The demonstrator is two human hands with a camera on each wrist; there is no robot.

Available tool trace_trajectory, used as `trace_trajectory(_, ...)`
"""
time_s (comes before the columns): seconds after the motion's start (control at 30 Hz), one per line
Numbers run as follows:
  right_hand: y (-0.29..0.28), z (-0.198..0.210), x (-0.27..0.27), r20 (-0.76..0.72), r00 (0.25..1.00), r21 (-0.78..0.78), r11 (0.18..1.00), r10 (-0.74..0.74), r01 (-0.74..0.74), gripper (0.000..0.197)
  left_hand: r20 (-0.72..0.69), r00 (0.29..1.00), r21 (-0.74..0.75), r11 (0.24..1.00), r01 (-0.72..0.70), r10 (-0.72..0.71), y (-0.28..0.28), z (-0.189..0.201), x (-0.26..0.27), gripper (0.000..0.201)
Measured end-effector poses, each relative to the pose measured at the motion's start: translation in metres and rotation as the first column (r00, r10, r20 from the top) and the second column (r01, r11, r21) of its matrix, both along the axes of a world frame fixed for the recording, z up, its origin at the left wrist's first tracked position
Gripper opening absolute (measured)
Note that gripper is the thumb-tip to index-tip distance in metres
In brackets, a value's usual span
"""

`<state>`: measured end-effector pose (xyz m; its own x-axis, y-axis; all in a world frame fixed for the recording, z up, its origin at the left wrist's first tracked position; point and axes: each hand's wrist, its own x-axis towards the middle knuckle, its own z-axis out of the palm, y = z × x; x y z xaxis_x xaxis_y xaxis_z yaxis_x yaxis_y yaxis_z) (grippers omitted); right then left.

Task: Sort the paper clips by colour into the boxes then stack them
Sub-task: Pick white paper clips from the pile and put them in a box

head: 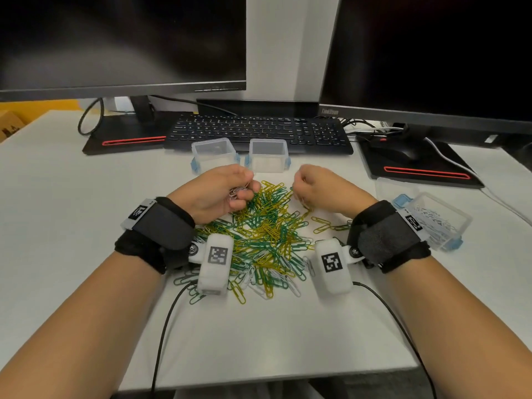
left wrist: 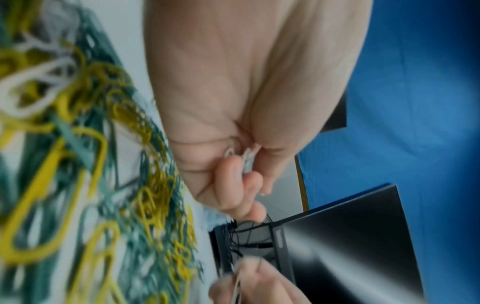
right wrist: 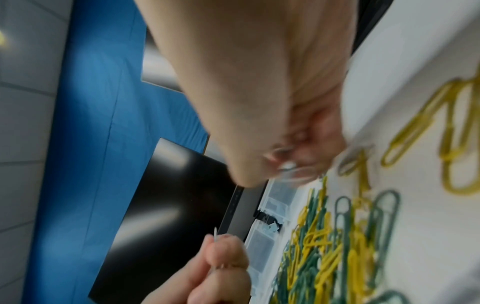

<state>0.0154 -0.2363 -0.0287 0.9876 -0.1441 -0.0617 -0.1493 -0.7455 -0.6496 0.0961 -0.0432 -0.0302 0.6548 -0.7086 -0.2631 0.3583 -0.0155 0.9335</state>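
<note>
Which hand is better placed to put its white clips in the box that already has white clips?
Probably the right hand: the box with white clips lies just beside its wrist. The left hand, gripping white clips, would have to cross the pile.

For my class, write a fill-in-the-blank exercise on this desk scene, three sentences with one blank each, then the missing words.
1. The box at the right of the desk holds paper clips of the colour ____.
2. The two boxes in front of the keyboard hold ____ paper clips.
3. The left hand grips a bunch of ____ clips above the pile of yellow, green and white ones.

Missing words: white; no; white
</note>
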Motion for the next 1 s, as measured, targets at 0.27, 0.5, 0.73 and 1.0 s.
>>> trace_trajectory(0.27, 0.012, -0.001, 0.013, -0.183, 0.983, 0.983, -0.013, 0.012, 0.183, 0.02, -0.387, 0.92, -0.304, 0.933, -0.19, 0.061, -0.011, 0.003, -0.008, 0.02)
trace_trajectory(0.5, 0.048, -0.001, 0.013, -0.221, 0.969, 0.975, 0.047, 0.111, 0.217, 0.039, -0.19, 0.973, -0.439, 0.875, -0.203, 0.13, -0.014, 0.014, -0.017, 0.03)
trace_trajectory(0.73, 0.06, -0.018, 0.022, -0.19, 0.953, 0.941, -0.232, 0.235, 0.245, 0.035, 0.381, 0.902, -0.247, 0.963, -0.113, 0.203, -0.023, 0.015, -0.035, 0.039)
trace_trajectory(1.0, -0.006, 0.034, 0.0, -0.114, 0.963, 0.938, -0.345, -0.245, 0.023, 0.024, 0.129, 0.911, -0.438, 0.846, -0.303, 0.393, -0.01, 0.004, -0.008, 0.033)
